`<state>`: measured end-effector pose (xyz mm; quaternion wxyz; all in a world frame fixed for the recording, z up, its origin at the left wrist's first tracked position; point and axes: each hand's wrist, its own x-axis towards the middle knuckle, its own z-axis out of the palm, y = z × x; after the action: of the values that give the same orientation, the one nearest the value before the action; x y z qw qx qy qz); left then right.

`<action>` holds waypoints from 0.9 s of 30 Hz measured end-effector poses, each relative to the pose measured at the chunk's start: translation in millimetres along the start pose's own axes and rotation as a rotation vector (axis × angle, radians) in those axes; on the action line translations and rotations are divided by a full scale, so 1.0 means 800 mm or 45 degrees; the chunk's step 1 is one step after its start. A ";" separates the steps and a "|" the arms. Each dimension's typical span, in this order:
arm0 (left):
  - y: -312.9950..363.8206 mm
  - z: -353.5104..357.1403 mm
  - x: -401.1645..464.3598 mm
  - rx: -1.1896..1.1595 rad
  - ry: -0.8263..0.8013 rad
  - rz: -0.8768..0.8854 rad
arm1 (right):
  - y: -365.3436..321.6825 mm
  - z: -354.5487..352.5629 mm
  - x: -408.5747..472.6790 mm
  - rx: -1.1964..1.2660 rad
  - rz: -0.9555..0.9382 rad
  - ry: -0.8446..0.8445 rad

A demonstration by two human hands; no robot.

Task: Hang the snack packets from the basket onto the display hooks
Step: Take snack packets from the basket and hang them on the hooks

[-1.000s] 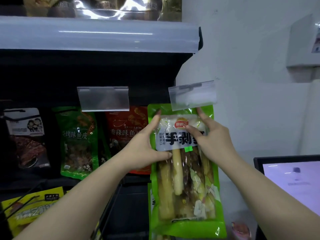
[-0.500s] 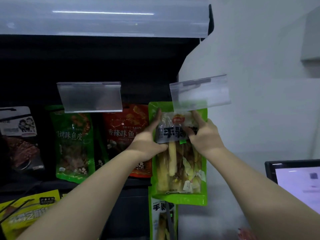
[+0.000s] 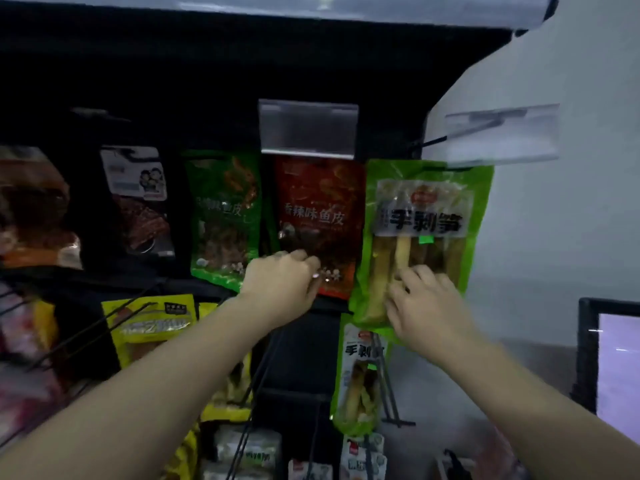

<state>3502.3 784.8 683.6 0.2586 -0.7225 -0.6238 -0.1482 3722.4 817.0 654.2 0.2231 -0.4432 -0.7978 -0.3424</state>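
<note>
The green bamboo-shoot packet (image 3: 424, 233) now hangs by its top edge from the right-hand display hook (image 3: 460, 132), under the clear price tag (image 3: 502, 135), beside the red packet (image 3: 320, 223); half a second ago both hands pinched its top corners. The right hand (image 3: 427, 304) has dropped to the packet's lower part, fingers loosely spread against it, holding nothing. The left hand (image 3: 280, 280) has come away, fingers loosely curled and empty, before the red packet. I judge this packet hung; the basket is out of view.

Both arms extended toward 12 o'clock; left hand (image 3: 282, 278) fingers curled under, right hand (image 3: 424, 304) fingers loosely spread
</note>
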 end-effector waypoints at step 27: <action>-0.426 0.012 -0.823 0.148 -0.873 -1.109 | -0.869 -0.071 -0.060 0.766 -1.300 -0.834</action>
<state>3051.2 277.1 386.4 -0.0050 -0.3893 -0.9204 0.0367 3151.9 488.9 417.7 -0.1064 -0.0101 -0.9941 -0.0160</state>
